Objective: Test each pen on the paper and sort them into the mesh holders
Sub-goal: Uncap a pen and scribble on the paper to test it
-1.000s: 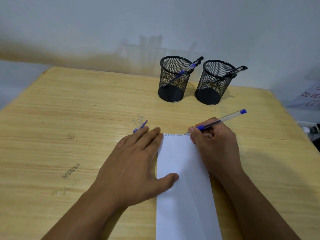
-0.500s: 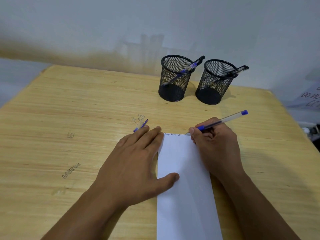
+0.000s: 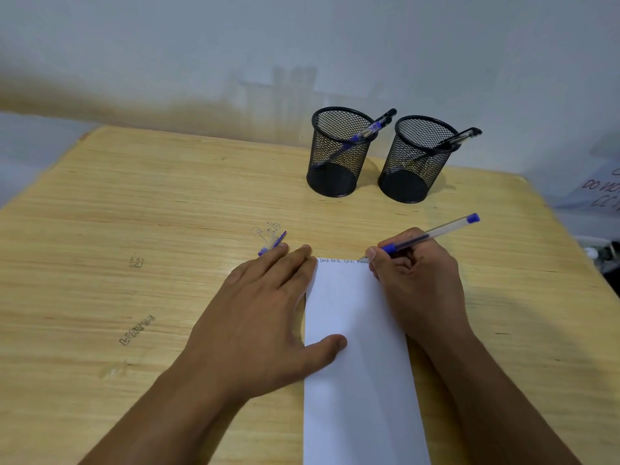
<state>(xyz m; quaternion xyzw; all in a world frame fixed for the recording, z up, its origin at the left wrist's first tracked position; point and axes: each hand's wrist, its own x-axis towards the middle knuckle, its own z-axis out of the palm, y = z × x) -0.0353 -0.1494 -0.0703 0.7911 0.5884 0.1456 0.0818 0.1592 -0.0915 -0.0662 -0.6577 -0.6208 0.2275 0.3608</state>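
A folded white paper lies on the wooden table, with small blue writing along its top edge. My right hand grips a clear pen with a blue cap, its tip touching the paper's top right corner. My left hand lies flat with fingers spread, thumb pressing the paper's left edge. A blue pen cap lies just beyond its fingertips. Two black mesh holders stand at the back: the left holder has a blue pen leaning in it, the right holder a dark pen.
Ink doodles and the word "WHERE" are drawn on the tabletop. A pale wall stands right behind the holders. A paper sign with handwriting sits off the table's right edge.
The pen tip has crept rightward along the paper's top edge, adding more blue writing. My left hand has stayed in place.
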